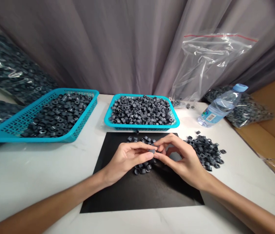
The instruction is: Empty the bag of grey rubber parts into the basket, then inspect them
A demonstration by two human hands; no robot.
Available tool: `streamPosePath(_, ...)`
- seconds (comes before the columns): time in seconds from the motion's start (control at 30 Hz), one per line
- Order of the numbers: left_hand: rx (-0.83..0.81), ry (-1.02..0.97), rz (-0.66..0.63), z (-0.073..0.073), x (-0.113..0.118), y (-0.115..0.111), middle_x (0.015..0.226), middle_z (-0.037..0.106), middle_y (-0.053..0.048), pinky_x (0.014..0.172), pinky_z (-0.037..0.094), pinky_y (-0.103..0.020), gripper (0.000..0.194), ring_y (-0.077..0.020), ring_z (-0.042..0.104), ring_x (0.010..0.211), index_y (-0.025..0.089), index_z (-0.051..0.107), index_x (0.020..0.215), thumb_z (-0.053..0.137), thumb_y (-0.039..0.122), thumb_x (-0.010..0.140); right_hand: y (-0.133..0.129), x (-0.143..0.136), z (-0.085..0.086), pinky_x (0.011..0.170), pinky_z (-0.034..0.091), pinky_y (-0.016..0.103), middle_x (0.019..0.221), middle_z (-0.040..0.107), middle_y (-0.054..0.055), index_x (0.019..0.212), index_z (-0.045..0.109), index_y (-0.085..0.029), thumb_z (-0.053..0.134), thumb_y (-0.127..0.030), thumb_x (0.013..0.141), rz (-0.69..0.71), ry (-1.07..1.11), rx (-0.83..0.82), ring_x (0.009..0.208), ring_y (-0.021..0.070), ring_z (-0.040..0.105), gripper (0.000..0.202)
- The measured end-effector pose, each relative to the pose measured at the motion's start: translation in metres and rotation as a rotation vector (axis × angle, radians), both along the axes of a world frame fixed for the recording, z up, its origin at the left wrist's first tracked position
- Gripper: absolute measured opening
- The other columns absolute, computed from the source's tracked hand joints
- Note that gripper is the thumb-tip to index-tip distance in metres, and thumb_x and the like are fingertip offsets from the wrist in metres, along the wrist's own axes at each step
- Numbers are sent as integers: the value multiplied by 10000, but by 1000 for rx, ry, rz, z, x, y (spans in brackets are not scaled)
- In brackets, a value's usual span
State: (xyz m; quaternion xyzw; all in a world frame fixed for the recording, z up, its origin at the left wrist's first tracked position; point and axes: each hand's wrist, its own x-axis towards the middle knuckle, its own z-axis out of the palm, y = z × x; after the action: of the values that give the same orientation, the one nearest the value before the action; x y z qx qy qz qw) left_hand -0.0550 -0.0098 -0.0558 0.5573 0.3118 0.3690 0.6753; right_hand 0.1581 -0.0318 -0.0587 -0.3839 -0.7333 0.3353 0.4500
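Observation:
My left hand (127,157) pinches a small dark grey plastic ring-shaped piece (152,151) between thumb and index finger, over the black mat (127,195). Meeting it from the right is my right hand (185,157), its fingers curled and its fingertips close around the piece's right side; what exactly they grip is partly hidden. A rounded grey shape (175,156) shows between the right thumb and the curled fingers; I cannot tell what it is. Several similar grey pieces (143,169) lie on the mat beneath and behind my fingertips.
Two turquoise baskets (141,127) (37,140) of grey pieces stand behind and left. A loose pile (209,152) lies right of the mat. A tilted-looking water bottle (221,105), an upright clear zip bag (200,68) and filled bags (7,65) line the back and sides.

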Motion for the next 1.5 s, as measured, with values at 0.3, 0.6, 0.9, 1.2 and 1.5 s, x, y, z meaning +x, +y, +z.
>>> streamPosePath(0.3, 22, 40, 52, 1, 2, 1, 1054, 804, -61, 957, 563, -277, 163, -207, 735, 1027, 200, 824, 976, 794, 281, 837, -1, -1, -4, 689, 567, 285, 978, 646, 50, 1112, 661, -227, 696, -327, 954, 10, 12, -18, 825, 155, 644, 190)
streamPosePath(0.6, -5, -11, 18, -2, 2, -1, 1046, 798, -40, 937, 558, -234, 160, -176, 733, 1012, 214, 822, 1000, 791, 265, 851, -2, 0, -4, 680, 556, 287, 973, 629, 40, 1110, 663, -240, 693, -261, 956, 28, 4, 23, 821, 152, 624, 159)
streamPosePath(0.9, -26, 3, 28, -4, 0, 1, 1017, 767, -49, 872, 574, -248, 434, -154, 711, 931, 198, 735, 1186, 859, 254, 775, 9, 19, 34, 749, 576, 290, 1128, 627, 82, 1005, 694, -223, 632, -256, 985, 130, -211, 126, 973, 183, 634, 73)
streamPosePath(1.2, 203, 55, 69, 11, -6, 4, 958, 734, -55, 815, 537, -255, 215, -152, 689, 888, 182, 682, 1030, 658, 382, 956, 39, 151, 91, 562, 447, 264, 739, 680, 46, 894, 697, -202, 582, -373, 991, -145, -900, -14, 580, 125, 590, 227)
streamPosePath(1.5, 434, 383, 248, 16, -26, 7, 933, 662, 0, 886, 475, -256, 177, -143, 628, 936, 212, 641, 943, 548, 346, 1014, 52, 169, 51, 612, 483, 261, 871, 696, 37, 922, 660, -219, 710, -330, 845, 1, -1028, -438, 734, 176, 644, 143)
